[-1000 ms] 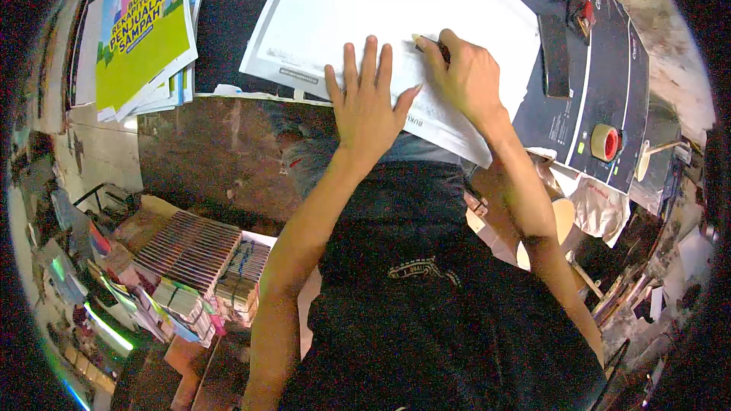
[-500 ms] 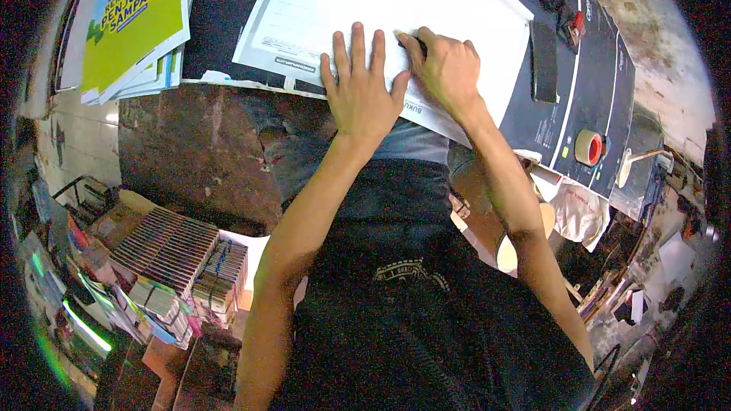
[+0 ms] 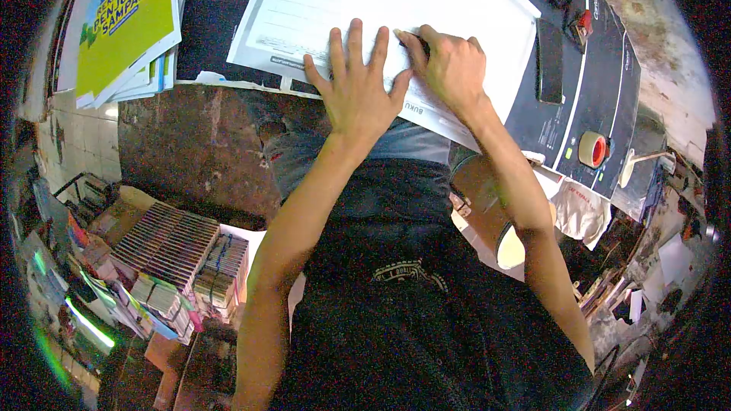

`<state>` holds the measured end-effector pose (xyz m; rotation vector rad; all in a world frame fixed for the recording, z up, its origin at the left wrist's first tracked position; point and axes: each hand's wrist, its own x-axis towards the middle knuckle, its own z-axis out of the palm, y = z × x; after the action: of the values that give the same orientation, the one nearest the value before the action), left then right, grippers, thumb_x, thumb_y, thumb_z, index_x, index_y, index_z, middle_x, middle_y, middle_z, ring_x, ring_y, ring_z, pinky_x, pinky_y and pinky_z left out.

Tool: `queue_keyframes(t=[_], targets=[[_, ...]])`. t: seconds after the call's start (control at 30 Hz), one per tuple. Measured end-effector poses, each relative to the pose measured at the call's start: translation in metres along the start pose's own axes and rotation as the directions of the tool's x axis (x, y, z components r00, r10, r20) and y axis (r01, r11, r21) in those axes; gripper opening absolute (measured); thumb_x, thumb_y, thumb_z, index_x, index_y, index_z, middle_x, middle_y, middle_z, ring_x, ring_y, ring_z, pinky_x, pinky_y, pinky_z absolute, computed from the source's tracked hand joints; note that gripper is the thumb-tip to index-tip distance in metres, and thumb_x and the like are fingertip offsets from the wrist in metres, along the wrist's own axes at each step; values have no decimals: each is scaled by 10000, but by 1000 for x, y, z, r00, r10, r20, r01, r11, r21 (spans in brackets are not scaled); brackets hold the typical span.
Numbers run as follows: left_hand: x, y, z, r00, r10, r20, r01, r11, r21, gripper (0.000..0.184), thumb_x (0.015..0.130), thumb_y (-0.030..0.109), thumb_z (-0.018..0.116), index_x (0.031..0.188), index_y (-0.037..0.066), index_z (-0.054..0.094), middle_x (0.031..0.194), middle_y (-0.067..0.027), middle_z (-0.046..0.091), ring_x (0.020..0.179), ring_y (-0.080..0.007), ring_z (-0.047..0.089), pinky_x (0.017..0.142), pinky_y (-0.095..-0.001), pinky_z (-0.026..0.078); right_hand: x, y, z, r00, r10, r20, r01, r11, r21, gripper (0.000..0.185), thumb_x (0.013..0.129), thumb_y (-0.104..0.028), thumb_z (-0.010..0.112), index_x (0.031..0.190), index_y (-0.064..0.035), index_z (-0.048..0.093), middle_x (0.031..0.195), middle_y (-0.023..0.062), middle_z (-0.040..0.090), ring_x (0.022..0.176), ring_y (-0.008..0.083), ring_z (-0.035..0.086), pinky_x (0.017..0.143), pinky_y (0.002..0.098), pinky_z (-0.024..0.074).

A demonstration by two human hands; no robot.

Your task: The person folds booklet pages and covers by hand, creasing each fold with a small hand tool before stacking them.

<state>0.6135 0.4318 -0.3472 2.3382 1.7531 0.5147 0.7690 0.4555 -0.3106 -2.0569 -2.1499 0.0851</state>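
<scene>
A large white printed sheet (image 3: 335, 0) with ruled lines and the word "BUKU" near its lower edge lies on the dark work surface. My left hand (image 3: 356, 95) rests flat on its lower part, fingers spread, holding nothing. Just to the right, my right hand (image 3: 454, 72) is closed and pressed down on the same sheet. Something dark shows between its thumb and curled fingers, too little of it visible to name. The two thumbs are close together but apart.
Colourful printed covers (image 3: 126, 38) are stacked on the left. To the right lie a dark flat bar (image 3: 550, 61), a red and black tool (image 3: 580, 24) and a tape roll (image 3: 592, 149). Bundled books (image 3: 164, 247) stand low on the left.
My left hand's fingers have spread wider, the outer one moving left. My right hand has shifted very slightly right and stays closed on the sheet. The view has moved a little.
</scene>
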Motion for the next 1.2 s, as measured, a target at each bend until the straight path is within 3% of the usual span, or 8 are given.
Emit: queue_keyframes(t=[0.6,1.2], targets=[[1,0,0,1000,-6,-9,6,1000,29,697,848,576,615,1459,270,477,1546,-107,344,1441,-359,268,1064,-734,150,1,-5,-3,991,93,100,-92,996,-18,423,970,-487,520,874,-127,720,623,121,681,557,311,667,734,483,481],[0,0,-1,1000,-12,-22,12,1000,2,692,847,573,620,1455,274,479,1531,-101,366,1442,-355,267,1075,-730,144,-1,-1,-3,993,105,52,-107,993,46,381,963,-460,540,878,-127,705,632,123,681,565,317,664,711,481,444]])
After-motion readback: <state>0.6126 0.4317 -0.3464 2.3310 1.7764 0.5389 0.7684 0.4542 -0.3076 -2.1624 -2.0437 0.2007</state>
